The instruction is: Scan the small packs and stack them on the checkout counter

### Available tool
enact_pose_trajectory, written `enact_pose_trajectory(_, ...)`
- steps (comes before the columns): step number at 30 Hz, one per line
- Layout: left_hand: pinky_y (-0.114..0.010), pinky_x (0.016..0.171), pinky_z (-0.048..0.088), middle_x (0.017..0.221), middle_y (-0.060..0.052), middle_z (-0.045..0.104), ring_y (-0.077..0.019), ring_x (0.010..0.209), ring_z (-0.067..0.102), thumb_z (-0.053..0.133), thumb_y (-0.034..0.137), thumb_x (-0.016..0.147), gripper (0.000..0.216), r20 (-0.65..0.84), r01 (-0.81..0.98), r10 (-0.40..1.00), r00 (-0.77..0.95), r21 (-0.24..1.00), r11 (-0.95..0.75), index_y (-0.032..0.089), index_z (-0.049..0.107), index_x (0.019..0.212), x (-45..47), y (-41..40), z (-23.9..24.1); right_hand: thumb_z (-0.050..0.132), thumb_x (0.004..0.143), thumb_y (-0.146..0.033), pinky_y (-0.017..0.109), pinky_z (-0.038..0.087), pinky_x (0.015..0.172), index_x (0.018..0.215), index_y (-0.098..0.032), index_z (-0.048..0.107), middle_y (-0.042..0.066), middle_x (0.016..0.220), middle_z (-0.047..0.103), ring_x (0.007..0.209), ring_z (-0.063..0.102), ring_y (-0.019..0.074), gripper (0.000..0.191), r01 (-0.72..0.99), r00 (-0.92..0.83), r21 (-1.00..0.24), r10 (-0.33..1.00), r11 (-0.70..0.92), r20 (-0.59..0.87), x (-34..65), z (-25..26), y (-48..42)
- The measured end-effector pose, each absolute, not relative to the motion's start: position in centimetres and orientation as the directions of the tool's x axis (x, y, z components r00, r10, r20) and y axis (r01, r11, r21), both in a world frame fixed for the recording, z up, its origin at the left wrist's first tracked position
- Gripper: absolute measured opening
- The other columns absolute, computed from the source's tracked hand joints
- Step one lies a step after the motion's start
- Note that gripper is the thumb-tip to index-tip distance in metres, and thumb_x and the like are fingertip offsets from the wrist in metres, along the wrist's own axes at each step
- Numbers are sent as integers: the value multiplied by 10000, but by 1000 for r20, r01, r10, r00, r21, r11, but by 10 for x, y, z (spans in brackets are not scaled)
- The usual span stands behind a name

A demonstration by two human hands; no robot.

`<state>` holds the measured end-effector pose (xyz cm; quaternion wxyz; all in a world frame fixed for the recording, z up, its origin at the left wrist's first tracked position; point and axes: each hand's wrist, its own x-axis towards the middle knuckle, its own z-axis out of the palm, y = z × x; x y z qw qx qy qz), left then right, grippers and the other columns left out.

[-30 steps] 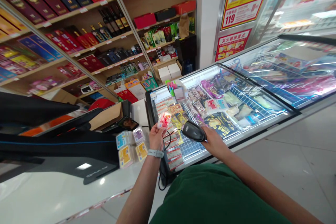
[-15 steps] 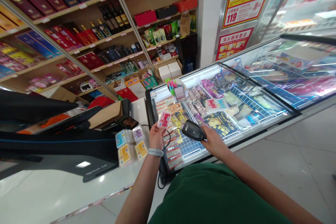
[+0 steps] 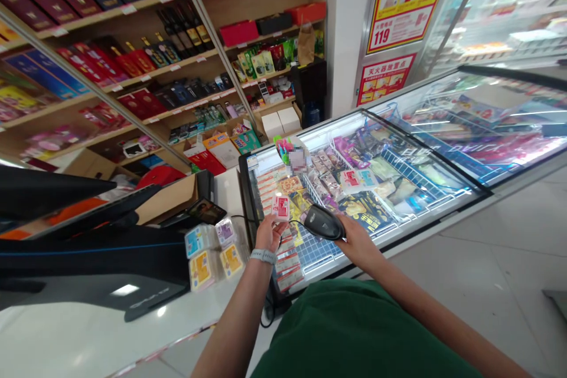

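My left hand (image 3: 267, 234) holds up a small red and white packet (image 3: 280, 208) by its lower edge, over the near end of a glass-topped freezer chest (image 3: 443, 212). My right hand (image 3: 354, 237) grips a black handheld barcode scanner (image 3: 323, 223), its head pointing left towards the packet, a short gap between them. A black cable (image 3: 271, 301) hangs down below my left wrist at the edge of the freezer. My left wrist wears a light band.
Several small yellow, blue and pink packets (image 3: 211, 248) lie on the white counter (image 3: 71, 336) left of my hand, beside a black till screen (image 3: 88, 260). Shelves of boxed bottles (image 3: 133, 65) fill the back wall. A second freezer (image 3: 496, 124) stands to the right.
The red scan light seen on the packet a second ago has gone. My left hand has tilted the packet more upright and a little lower. The scanner stays beside it.
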<state>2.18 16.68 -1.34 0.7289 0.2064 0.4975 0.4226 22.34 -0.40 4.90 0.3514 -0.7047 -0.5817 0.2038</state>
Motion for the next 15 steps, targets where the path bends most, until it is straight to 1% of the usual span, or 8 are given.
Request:
enact_pose_trajectory(2,-319,734,571,797,-70,711,-168,715,693,688,140,739,150,-610,-402,774,171,674,620,138,619,872,34,169,-19,531,734,-88,349,453,852,1053,-173,554,87,1001,653,963,604,244,331,673,249,-736,960,-74,131,225,48,-6)
enact_pose_trajectory(4,-258,656,558,774,-67,700,-142,667,677,683,115,752,127,-665,-373,724,183,635,677,130,616,859,49,172,-25,528,736,-101,351,458,833,1019,-171,559,89,978,653,938,609,246,293,673,261,-735,957,-86,127,227,48,-8)
enact_pose_trajectory(6,-203,591,528,742,-55,685,-110,618,650,674,82,759,106,-701,-336,688,188,612,716,127,606,827,67,175,-30,528,732,-114,353,465,816,1000,-173,560,89,963,652,920,613,249,277,666,285,-738,951,-107,120,229,46,-10)
enact_pose_trajectory(7,-189,583,520,733,-50,680,-99,611,641,669,67,762,105,-707,-322,679,198,607,726,127,601,815,76,176,-32,526,732,-120,355,468,810,1005,-175,560,88,960,653,915,616,251,281,658,302,-743,946,-120,115,230,45,-12)
enact_pose_trajectory(11,-223,647,543,738,-54,676,-109,648,647,673,45,755,115,-707,-267,651,277,595,758,125,597,792,120,181,-43,522,739,-146,370,482,825,1064,-177,553,91,987,660,936,626,257,328,606,377,-779,920,-161,103,235,41,-18)
enact_pose_trajectory(15,-262,651,544,721,-55,668,-128,642,639,745,82,704,168,-711,-167,610,350,594,787,128,609,792,168,183,-50,527,749,-165,368,493,827,1064,-176,555,92,1012,662,957,631,254,317,553,465,-808,880,-202,98,240,40,-24)
